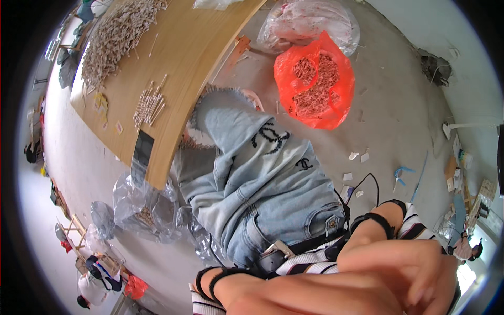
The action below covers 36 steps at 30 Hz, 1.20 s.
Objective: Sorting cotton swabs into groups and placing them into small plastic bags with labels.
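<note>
My left hand (310,291) and my right hand (399,257) are raised very close to the camera at the lower edge, near each other, with black bands around both wrists. Bent fingers show on the right hand; what they close on, if anything, is hidden. The left hand's fingers are cut off or hidden. Below them lies my lap in light-blue denim jeans (252,178) with dark emblems and a belt (273,257). Ahead on the wooden table (178,63) lie a small pile of cotton swabs (149,105) and a large heap of swabs (115,39).
A phone-like dark slab (142,149) rests at the table's near edge. On the floor stand a red bag (341,100) full of swabs, a clear plastic bag (315,21) and a grey plastic bag (136,205). Blue scissors (401,176) lie at right. Other people (94,286) sit farther off.
</note>
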Motion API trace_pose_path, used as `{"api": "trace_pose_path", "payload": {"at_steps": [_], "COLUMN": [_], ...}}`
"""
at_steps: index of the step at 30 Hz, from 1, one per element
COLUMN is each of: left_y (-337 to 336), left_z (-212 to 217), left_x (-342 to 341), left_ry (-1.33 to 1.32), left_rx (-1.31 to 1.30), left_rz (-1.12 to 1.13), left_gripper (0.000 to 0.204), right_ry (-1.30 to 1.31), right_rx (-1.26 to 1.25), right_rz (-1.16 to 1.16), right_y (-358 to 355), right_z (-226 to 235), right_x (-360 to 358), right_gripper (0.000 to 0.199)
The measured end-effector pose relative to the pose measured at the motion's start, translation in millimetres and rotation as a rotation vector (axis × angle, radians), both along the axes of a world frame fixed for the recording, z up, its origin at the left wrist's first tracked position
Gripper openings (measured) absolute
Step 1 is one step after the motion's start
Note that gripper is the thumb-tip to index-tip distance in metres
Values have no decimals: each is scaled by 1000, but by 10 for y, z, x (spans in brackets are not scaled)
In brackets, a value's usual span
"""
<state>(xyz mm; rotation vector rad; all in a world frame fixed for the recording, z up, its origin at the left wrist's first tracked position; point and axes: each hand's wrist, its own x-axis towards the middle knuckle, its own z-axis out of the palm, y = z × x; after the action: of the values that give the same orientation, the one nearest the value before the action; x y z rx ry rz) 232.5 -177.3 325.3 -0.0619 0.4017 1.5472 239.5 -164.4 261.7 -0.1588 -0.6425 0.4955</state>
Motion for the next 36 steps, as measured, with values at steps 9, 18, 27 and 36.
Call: {"api": "trace_pose_path", "payload": {"at_steps": [9,18,27,36], "left_y": [39,101,112,241], "left_z": [-299,-556,-840,-680], "left_x": [-761,-718,-490,-512], "left_ry": [-110,-285,-343,-163], "left_rx": [134,313,527,305], "left_rz": [-353,-692,-338,-353], "left_gripper": [12,16,23,14], "right_ry": [473,-290,-546,-627], "right_rx": [637,85,-121,-239], "right_rz": [985,-109,-311,-197], "right_y": [-134,-310,-132,-307], "right_z": [-157,-235,-362,-331], "right_x": [124,256,205,327], "right_gripper": [17,15,11,9]}}
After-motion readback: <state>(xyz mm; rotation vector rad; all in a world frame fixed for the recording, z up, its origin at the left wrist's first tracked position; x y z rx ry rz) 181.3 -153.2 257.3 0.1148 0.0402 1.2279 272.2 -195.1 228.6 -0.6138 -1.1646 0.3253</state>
